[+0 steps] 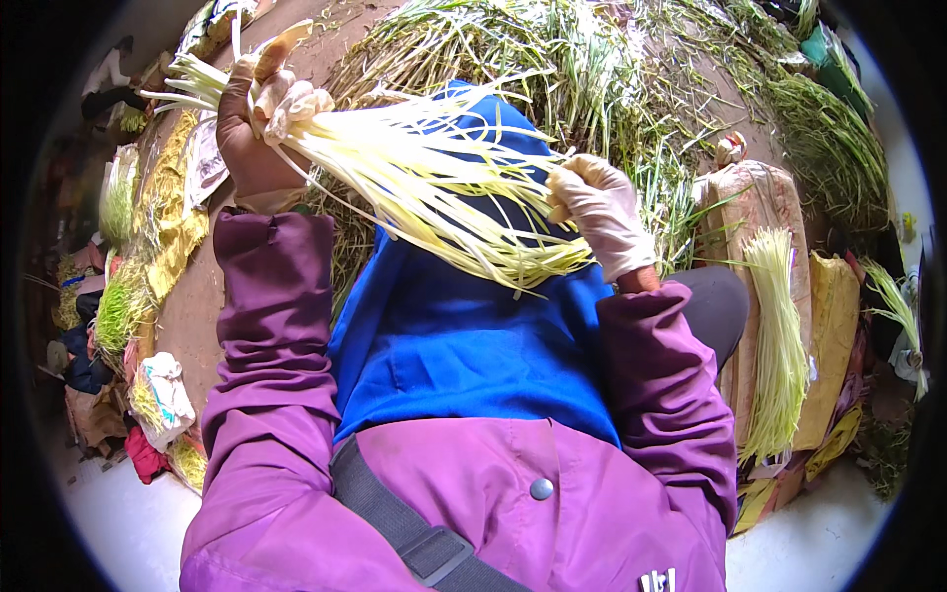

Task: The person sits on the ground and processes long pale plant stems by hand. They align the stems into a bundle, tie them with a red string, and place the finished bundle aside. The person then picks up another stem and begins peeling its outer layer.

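My left hand (259, 137) grips a bundle of long, pale yellow-white leaves (414, 148), which look like blanched chives, near the end with the thick white stems. Pale coverings wrap some of its fingers. The leaves fan out to the right above a blue apron (473, 355) over my lap. My right hand (599, 207), in a thin whitish glove, has its fingers curled at the leaf tips and appears to pinch some of them. A few loose leaves bend away above and below the bundle.
A heap of green and straw-coloured stalks (518, 44) covers the ground ahead. At right, a pale bundle (777, 340) lies on a wrapped block (755, 192). More green stalks (828, 140) lie beyond. Bundles (118, 303) and a white bag (163, 392) line the left; a person (111, 78) is far left.
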### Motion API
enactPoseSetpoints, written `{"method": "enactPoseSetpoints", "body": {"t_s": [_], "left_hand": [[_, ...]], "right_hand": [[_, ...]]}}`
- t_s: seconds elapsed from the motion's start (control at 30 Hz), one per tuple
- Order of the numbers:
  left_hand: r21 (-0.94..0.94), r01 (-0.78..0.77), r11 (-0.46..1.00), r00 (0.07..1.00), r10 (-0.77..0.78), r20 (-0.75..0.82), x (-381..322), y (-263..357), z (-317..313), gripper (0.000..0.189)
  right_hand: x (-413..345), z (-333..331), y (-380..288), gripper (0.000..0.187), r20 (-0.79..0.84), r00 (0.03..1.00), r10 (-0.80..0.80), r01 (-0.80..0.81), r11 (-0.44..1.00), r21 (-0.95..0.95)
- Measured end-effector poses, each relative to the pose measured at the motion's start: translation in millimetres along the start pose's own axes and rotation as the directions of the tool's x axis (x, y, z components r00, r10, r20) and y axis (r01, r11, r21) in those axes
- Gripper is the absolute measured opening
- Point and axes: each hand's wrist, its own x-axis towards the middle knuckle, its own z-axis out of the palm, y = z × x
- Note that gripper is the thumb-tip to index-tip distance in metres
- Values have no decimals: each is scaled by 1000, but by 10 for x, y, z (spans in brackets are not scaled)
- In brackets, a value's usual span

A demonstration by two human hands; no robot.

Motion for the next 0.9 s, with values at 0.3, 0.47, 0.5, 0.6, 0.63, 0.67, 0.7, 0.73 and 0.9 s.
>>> {"method": "enactPoseSetpoints", "body": {"t_s": [0.3,0.47,0.5,0.6,0.63,0.67,0.7,0.73,0.9], "left_hand": [[41,46,998,990,-51,132,34,-72,88,41],[23,91,996,964,-94,248,39,-38,50,41],[4,99,995,966,-97,241,41,-41,34,41],[21,109,994,971,-111,213,50,-40,-10,41],[17,86,996,968,-88,234,53,-32,-21,41],[16,76,997,969,-78,235,55,-19,-29,41],[15,66,998,969,-68,238,57,-9,-33,41],[-39,75,996,968,-64,244,58,-9,-37,40],[57,21,998,999,-23,41,46,-52,-4,41]], "right_hand": [[228,278,-378,23,157,751,-641,598,561,-573],[314,310,-380,10,172,955,-241,262,959,-113],[315,286,-359,11,198,965,-173,150,981,123],[305,128,-316,14,170,948,-268,187,905,383],[330,60,-321,14,76,969,-235,193,913,358],[338,1,-320,14,-18,985,-174,169,920,353],[333,-56,-313,14,-119,987,-111,146,927,346],[330,-95,-303,15,-165,985,-60,99,964,245],[285,8,-183,17,216,736,-642,634,541,-553]]}}
